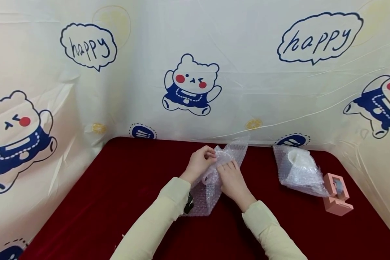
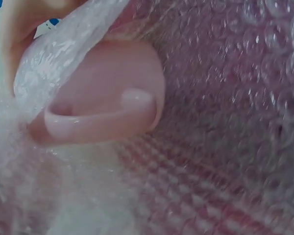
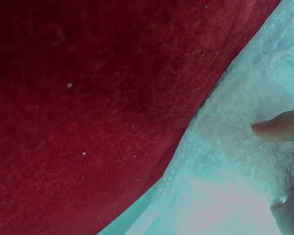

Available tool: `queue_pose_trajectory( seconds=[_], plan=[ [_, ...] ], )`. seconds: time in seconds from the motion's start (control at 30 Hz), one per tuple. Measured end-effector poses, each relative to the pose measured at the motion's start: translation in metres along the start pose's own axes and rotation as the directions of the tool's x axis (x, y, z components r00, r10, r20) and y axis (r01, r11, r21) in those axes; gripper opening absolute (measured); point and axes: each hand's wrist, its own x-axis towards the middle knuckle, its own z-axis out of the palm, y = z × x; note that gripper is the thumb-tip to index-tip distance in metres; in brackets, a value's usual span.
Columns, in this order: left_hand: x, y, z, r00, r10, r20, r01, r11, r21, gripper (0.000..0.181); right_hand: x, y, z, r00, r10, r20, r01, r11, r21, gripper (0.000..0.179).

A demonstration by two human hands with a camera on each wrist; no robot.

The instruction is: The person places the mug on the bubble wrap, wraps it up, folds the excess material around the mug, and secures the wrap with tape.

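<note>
A pale mug (image 2: 122, 68) with a looped handle (image 2: 98, 126) lies on a sheet of bubble wrap (image 1: 211, 196) in the middle of the table. My left hand (image 1: 199, 162) pinches the wrap beside the mug's rim; in the left wrist view, a raised flap of wrap (image 2: 49, 73) partly covers the mug. Across from it, my right hand (image 1: 232, 180) holds the wrap against the mug's other side with bent fingers. The right wrist view shows a fingertip (image 3: 267, 129) on the bubbled plastic.
A second pale object (image 1: 300, 159) in bubble wrap (image 1: 299, 177) lies at the right. Next to it stands a pink tape dispenser (image 1: 337, 206). Dark red cloth (image 1: 123, 195) covers the table, and a printed curtain (image 1: 247, 90) hangs behind and along both sides.
</note>
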Motion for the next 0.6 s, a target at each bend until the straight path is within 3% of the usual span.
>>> queue_pose_trajectory(
  seconds=[0.1, 0.2, 0.23, 0.33, 0.4, 0.6],
  plan=[
    [0.001, -0.003, 0.002, 0.998, -0.053, -0.045, 0.051, 0.998, -0.035, 0.044, 0.000, 0.000, 0.000, 1.000, 0.003, -0.015, -0.003, 1.000, 0.005, 0.041],
    [0.003, -0.006, 0.001, 0.986, -0.165, 0.013, 0.165, 0.979, -0.121, 0.057, 0.000, 0.000, 0.000, 1.000, 0.017, -0.017, -0.017, 1.000, 0.009, 0.042],
    [0.004, -0.007, 0.001, 0.977, -0.209, 0.050, 0.214, 0.964, -0.158, 0.058, 0.000, 0.000, 0.000, 1.000, 0.022, -0.013, -0.022, 1.000, 0.007, 0.042],
    [0.005, -0.010, -0.001, 0.929, -0.329, 0.171, 0.364, 0.896, -0.255, 0.058, 0.000, -0.001, 0.000, 1.000, 0.031, 0.007, -0.031, 0.999, 0.012, 0.044],
    [0.005, -0.011, -0.001, 0.914, -0.351, 0.205, 0.398, 0.875, -0.275, 0.058, 0.000, -0.001, -0.001, 1.000, 0.027, 0.011, -0.028, 0.999, 0.022, 0.044],
    [0.001, -0.007, 0.003, 0.947, -0.279, 0.161, 0.310, 0.926, -0.218, 0.050, 0.000, -0.002, -0.001, 0.999, 0.018, -0.027, -0.016, 0.998, 0.067, 0.045]
  ],
)
